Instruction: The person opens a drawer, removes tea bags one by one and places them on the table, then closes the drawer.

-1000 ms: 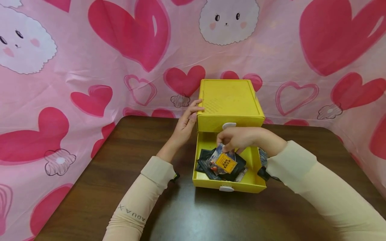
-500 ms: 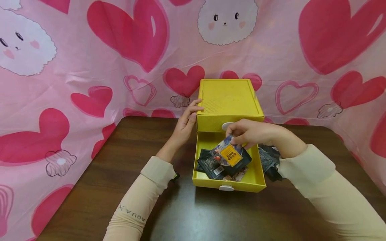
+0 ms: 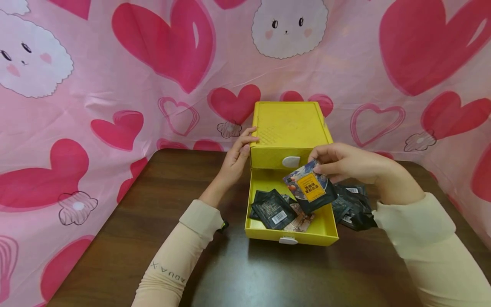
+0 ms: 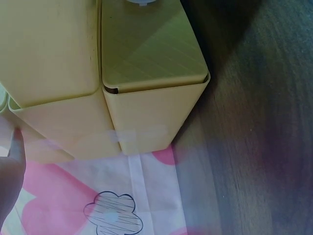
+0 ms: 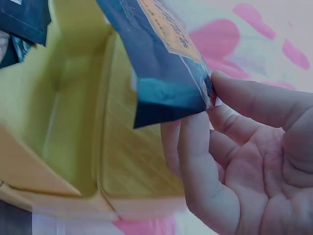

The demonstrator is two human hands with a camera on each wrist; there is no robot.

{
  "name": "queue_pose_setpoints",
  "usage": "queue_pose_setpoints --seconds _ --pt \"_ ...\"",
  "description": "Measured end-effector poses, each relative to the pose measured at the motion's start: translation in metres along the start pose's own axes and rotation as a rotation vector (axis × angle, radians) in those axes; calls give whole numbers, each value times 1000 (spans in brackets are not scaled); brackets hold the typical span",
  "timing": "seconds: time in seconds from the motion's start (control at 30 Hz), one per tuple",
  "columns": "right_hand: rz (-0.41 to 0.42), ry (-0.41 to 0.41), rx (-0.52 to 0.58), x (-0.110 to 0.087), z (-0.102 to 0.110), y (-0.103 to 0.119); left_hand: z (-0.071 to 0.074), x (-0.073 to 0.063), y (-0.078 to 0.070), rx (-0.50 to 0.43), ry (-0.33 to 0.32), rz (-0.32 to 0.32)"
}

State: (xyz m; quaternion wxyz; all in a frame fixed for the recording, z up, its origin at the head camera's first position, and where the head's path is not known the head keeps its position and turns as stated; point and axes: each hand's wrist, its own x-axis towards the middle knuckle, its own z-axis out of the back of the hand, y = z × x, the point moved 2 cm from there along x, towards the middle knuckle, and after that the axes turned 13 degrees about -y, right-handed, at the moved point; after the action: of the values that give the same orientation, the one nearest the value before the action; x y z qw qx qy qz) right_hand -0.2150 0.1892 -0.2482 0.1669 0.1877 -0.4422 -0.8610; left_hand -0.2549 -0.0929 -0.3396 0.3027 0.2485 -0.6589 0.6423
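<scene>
The right hand (image 3: pixel 345 164) pinches 1 packet (image 3: pixel 310 185) by its far corner; the packet hangs left and near of the fingers, over the drawer (image 3: pixel 325 221). The left hand (image 3: pixel 238 155), fingers extended, touches the box (image 3: pixel 289 128) at left.

Soft, fairly bright light is filling the head view, with pale glare pooling on the counter (image 3: pixel 249 275) toward six o'clock, a shadow darkening beneath the drawer (image 3: pixel 264 234), and wide-angle distortion stretching the sleeve (image 3: pixel 418 230) at four o'clock. The left wrist view is looking dimmer, deep shadow falling at one o'clock. Haze is washing out the right wrist view, the cloth (image 5: pixel 266 54) blurring at two o'clock.
</scene>
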Motion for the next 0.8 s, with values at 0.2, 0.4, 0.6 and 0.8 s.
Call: queue_pose_setpoints --seconds 0.2,0.4,0.6,0.8 --pt "-2 -92 33 -14 20 -17 1 0 0 6 3 -5" --pt "45 -181 129 -25 41 -48 1 0 2 -6 3 -12" --pt "191 -194 390 -38 63 -89 1 0 3 1 7 -1" --pt "180 -216 612 -47 78 -130 1 1 2 3 5 -5"
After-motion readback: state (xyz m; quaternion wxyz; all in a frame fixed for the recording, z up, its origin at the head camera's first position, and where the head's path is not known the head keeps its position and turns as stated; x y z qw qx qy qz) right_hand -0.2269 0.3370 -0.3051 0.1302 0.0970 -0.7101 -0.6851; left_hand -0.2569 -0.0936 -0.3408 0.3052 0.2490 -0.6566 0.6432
